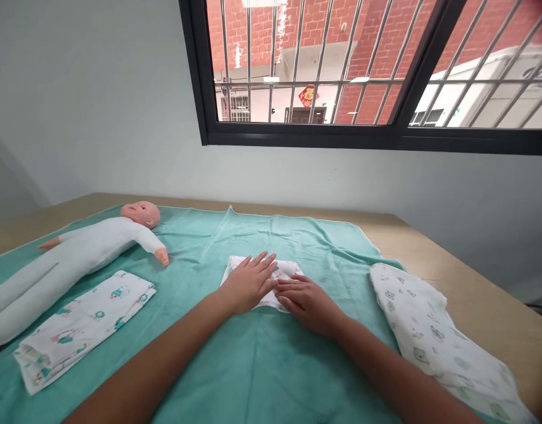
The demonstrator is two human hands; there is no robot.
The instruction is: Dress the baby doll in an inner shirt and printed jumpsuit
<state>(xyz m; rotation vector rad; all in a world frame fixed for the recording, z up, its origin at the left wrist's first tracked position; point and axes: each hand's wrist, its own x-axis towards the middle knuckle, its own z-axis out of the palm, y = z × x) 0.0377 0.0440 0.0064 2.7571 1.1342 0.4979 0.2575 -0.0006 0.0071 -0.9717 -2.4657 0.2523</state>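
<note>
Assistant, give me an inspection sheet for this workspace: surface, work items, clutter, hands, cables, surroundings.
Surface: wooden table, mostly covered by a wrinkled teal cloth.
Work items: small white printed cloth, partly hidden by the hands.
Clutter: doll and folded printed cloth at left; loose printed cloth at right.
Hands: left hand and right hand palm-down on the small cloth.
Cables: nothing seen on the table.
Surroundings: pale wall, barred window.

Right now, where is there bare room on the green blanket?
Bare blanket lies between the right hand and the right-side cloth, and beyond the middle cloth towards the wall. The left is crowded: doll and folded cloth.
</note>
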